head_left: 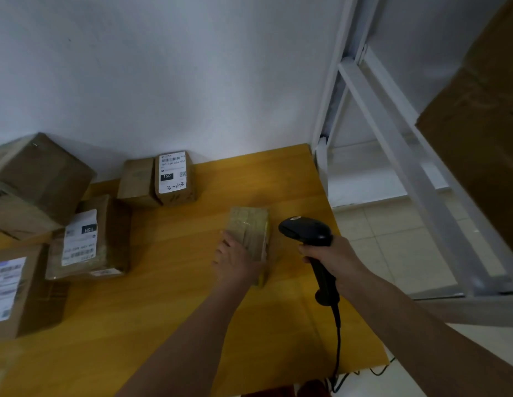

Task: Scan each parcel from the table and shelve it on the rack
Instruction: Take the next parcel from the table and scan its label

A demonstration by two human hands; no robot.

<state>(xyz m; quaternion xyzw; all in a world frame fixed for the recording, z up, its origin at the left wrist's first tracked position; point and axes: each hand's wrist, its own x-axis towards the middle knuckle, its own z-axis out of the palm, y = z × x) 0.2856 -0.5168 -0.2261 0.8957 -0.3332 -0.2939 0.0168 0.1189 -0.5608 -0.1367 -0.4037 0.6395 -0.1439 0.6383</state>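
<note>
A small brown taped parcel (249, 233) lies on the yellow table (175, 310) near its right side. My left hand (238, 260) grips the parcel's near left end, fingers curled over its edge. My right hand (332, 255) holds a black corded barcode scanner (309, 233) by its handle, head pointing left toward the parcel from just beside it. No label shows on the parcel's upper face.
Several more brown parcels sit on the table: one with a label marked 3-1-3 (170, 174) at the back, a labelled one (86, 239) at left, others at the far left. The white rack (392, 144) stands right of the table, with a large brown box (484, 124).
</note>
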